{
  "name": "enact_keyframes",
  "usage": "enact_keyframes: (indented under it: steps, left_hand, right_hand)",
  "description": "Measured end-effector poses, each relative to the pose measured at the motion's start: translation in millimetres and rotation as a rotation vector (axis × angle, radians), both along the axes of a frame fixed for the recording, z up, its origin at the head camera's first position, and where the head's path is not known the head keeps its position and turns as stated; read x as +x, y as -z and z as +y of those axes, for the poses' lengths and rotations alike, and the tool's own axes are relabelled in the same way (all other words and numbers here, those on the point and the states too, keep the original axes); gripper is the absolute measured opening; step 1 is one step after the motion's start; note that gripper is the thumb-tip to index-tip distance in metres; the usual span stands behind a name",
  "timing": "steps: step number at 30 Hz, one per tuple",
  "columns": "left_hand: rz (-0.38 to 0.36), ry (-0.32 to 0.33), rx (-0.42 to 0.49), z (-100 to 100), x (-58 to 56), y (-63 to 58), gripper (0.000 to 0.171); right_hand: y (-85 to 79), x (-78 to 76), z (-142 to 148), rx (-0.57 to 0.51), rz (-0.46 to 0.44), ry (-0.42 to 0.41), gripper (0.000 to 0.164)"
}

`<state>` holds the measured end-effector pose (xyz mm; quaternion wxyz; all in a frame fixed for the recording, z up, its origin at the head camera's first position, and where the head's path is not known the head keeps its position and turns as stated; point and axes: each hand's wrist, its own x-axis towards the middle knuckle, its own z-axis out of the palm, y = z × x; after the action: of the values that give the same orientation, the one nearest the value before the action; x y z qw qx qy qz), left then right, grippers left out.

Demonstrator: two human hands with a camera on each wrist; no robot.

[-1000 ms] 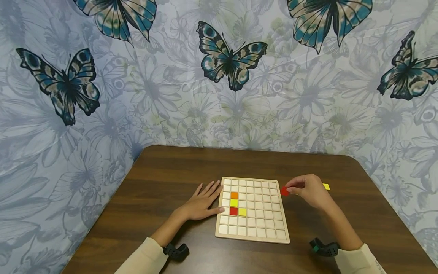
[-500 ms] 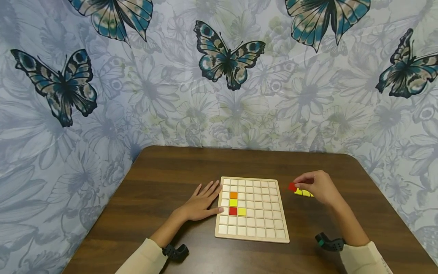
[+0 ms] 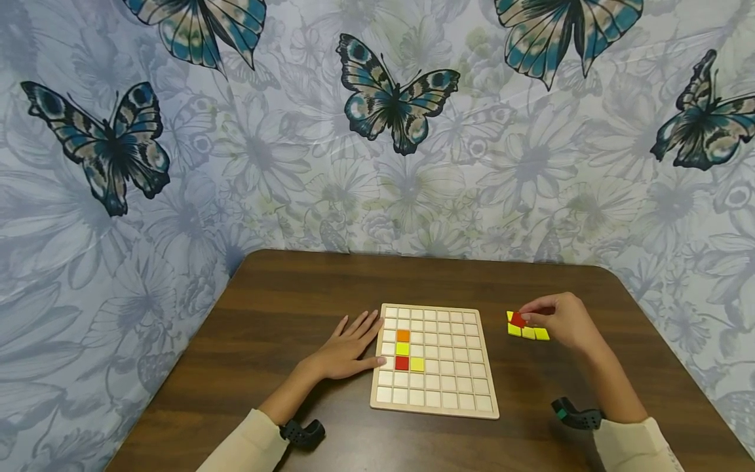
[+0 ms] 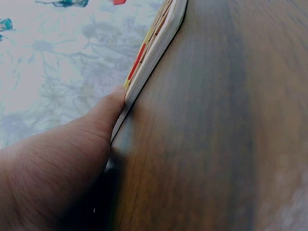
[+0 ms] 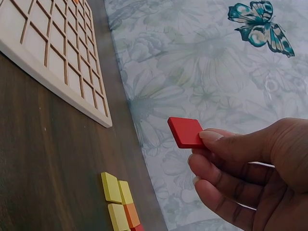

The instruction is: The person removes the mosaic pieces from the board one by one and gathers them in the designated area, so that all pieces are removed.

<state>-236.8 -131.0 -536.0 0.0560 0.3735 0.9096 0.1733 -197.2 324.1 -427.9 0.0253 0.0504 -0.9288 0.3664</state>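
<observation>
My right hand (image 3: pixel 563 320) pinches a flat red square tile (image 5: pixel 186 132) between thumb and fingertips. In the head view that tile is over a small group of yellow tiles (image 3: pixel 528 333) on the table. An orange tile (image 5: pixel 131 214) and a bit of red also show in this group in the right wrist view. My left hand (image 3: pixel 348 351) lies flat with fingers spread, touching the left edge of a pale wooden grid board (image 3: pixel 436 413). On the board sit an orange tile (image 3: pixel 403 335), two yellow tiles (image 3: pixel 417 364) and a red tile (image 3: pixel 402 362).
The brown wooden table (image 3: pixel 330 282) reaches back to a wall covering (image 3: pixel 265 177) with butterflies and flowers. A black wrist strap (image 3: pixel 303 433) is on the left wrist, another black strap (image 3: pixel 578 415) on the right.
My right hand has moved right, away from the board, carrying the red tile over the yellow tiles, which the hand mostly hid before. My left hand has stayed in place.
</observation>
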Motion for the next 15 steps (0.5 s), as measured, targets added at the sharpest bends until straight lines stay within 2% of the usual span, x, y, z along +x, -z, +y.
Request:
enact_keyframes:
  steps: [15]
  left_hand:
    - [-0.017,-0.014,-0.050,2,5.0,-8.8,0.087]
  right_hand:
    - [5.1,-1.1,20,0.036,-0.026,0.034,0.012]
